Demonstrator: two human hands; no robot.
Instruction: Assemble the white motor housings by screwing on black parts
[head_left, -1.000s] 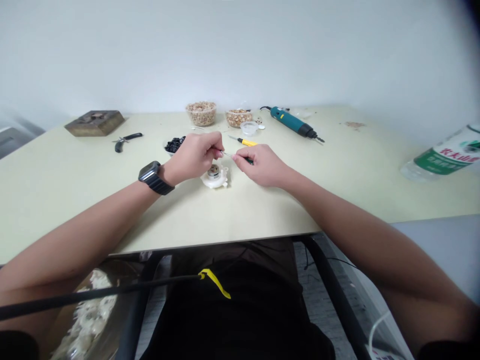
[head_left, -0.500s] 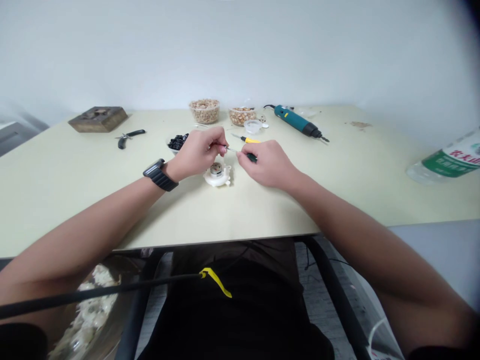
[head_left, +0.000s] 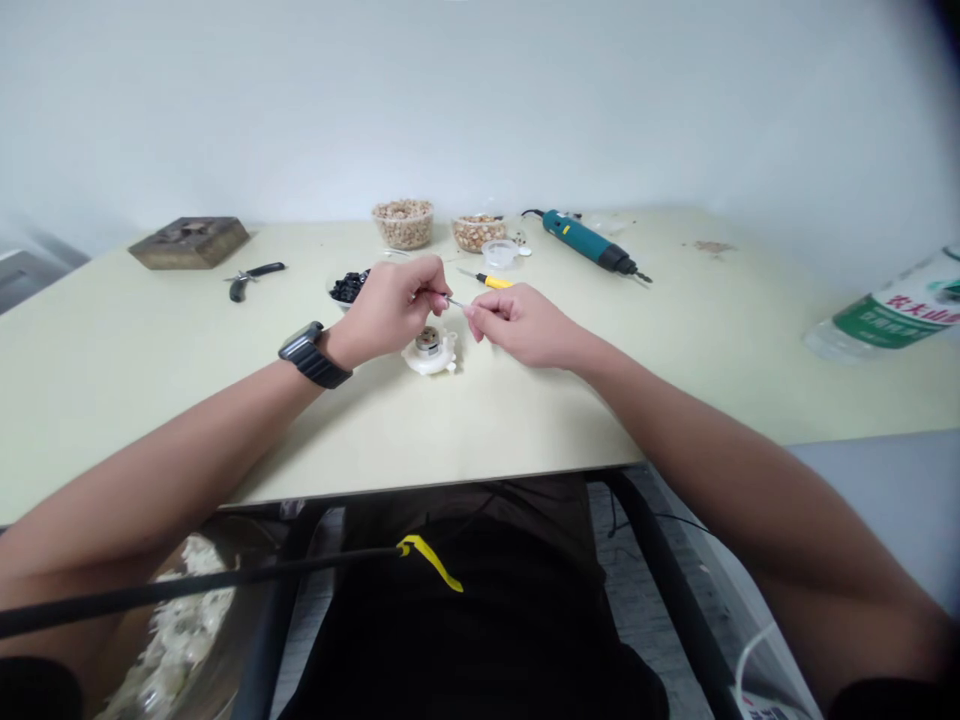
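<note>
Both hands are raised just above the table (head_left: 375, 440), near its middle. A slim metal shaft (head_left: 457, 303) is held in the right hand (head_left: 521, 325), with thumb and fingers closed on it; the shaft is pointed at the left fingertips. In the left hand (head_left: 399, 305) a small item (head_left: 445, 296) is pinched between thumb and forefinger; it is too small and too covered to be identified. A dark watch (head_left: 311, 355) is worn on the left wrist.

A white plastic housing (head_left: 431, 360) is placed on the table below the fingertips, nearest the left hand, and is gripped by neither. A round metal motor (head_left: 428, 341) is seated in it. A bowl of black pieces (head_left: 349, 288) is partly hidden by the left hand. A yellow-handled tool (head_left: 493, 282) is laid just beyond the right hand.

Farther back, two clear tubs (head_left: 403, 228) of light-brown bits and a teal power tool (head_left: 589, 242) are noted. Black-handled pliers (head_left: 255, 277) are laid at left.
</note>
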